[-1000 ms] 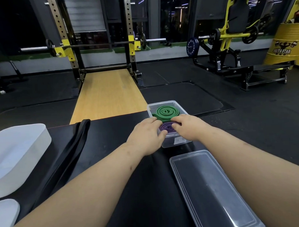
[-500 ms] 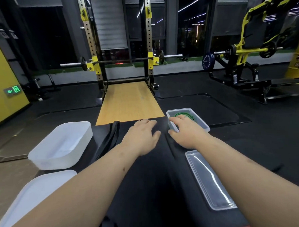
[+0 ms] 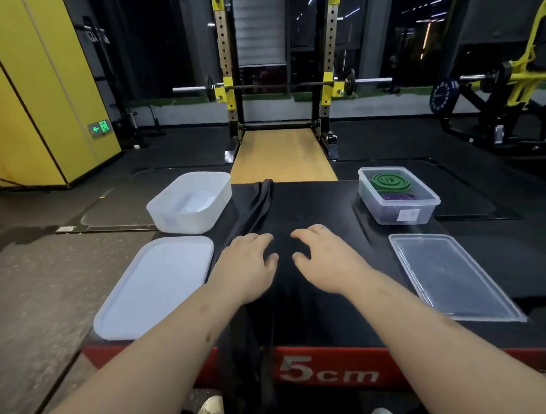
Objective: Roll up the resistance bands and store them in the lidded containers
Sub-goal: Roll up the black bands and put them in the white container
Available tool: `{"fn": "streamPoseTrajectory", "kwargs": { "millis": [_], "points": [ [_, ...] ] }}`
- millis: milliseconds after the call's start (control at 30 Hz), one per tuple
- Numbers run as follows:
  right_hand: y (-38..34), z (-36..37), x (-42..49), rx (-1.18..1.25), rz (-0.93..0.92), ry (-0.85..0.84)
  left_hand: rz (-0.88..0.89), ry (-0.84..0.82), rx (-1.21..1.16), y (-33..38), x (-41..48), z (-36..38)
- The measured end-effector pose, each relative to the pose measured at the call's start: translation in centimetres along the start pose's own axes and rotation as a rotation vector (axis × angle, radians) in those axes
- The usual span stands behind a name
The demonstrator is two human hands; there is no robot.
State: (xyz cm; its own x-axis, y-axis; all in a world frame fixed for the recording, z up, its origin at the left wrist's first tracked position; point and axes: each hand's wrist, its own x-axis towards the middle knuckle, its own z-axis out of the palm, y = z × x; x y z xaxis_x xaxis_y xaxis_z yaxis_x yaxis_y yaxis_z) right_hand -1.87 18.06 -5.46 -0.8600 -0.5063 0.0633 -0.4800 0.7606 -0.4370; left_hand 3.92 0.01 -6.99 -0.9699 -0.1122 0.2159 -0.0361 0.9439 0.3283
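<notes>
Black rubber on a black top: unrolled black band [image 3: 259, 207] lying far-to-near down the middle of the platform [image 3: 315, 205], near part passing under the left hand [image 3: 246, 267] and dropping over the red near edge. Probably soft, limp and fairly heavy, grippy rather than slick, not fragile; likely to spring open once coiled. Best taken at one free end, pinched flat between thumb and fingers, then wound on itself with the other hand steadying the coil. Left fingers [image 3: 260, 238] loosely bent and slightly spread, on or just over the band's right edge; contact not certain. Right hand [image 3: 327, 260] just right of the band, fingers [image 3: 307, 233] likewise spread and bent, pinching nothing, over bare platform. White container [image 3: 185, 223] far left and white lid [image 3: 153, 287] near left, both just beside the band. Clear container [image 3: 391, 215] far right, holding green band [image 3: 389, 181] and purple band [image 3: 396, 197], both coiled; clear lid [image 3: 450, 277] near right, off
</notes>
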Motion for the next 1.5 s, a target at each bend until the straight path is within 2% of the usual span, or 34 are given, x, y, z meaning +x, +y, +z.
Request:
{"fn": "streamPoseTrajectory", "kwargs": {
  "millis": [200, 300, 433, 633, 900, 1133, 1267, 1400, 1500],
  "points": [
    [-2.6, 3.9, -0.9, -0.004, -0.027, -0.091, -0.051, -0.008, 0.062, -3.6, -3.2, 1.1],
    [-3.6, 5.6, -1.1, 0.005, -0.029, -0.135, -0.096, 0.043, 0.044, -4.8, -4.1, 1.0],
    [-4.3, 6.8, -1.0, 0.024, -0.004, -0.157, -0.213, 0.022, 0.008, -5.1, -4.0, 0.5],
    [-4.8, 7.1, -0.9, 0.099, 0.025, -0.172, -0.250, -0.010, 0.030, -4.5, -3.5, 0.6],
    [-4.7, 7.2, -1.0, 0.246, 0.057, -0.193, -0.349, -0.016, -0.381, -4.7, -3.2, -0.1],
    [-4.4, 7.2, -1.3, 0.353, 0.060, -0.215, -0.412, -0.013, -0.397, -5.3, -3.2, -0.3],
    [-4.3, 7.2, -1.5, 0.430, 0.062, -0.225, -0.496, -0.015, -0.503, -5.2, -3.3, -0.3],
    [-4.5, 6.8, -1.5, 0.628, 0.104, -0.137, -0.526, 0.002, -0.682, -4.8, -3.5, -1.0],
    [-4.9, 6.5, -1.7, 0.834, 0.109, -0.143, -0.515, -0.066, -0.820, -4.4, -3.8, -1.2]
  ]
}}
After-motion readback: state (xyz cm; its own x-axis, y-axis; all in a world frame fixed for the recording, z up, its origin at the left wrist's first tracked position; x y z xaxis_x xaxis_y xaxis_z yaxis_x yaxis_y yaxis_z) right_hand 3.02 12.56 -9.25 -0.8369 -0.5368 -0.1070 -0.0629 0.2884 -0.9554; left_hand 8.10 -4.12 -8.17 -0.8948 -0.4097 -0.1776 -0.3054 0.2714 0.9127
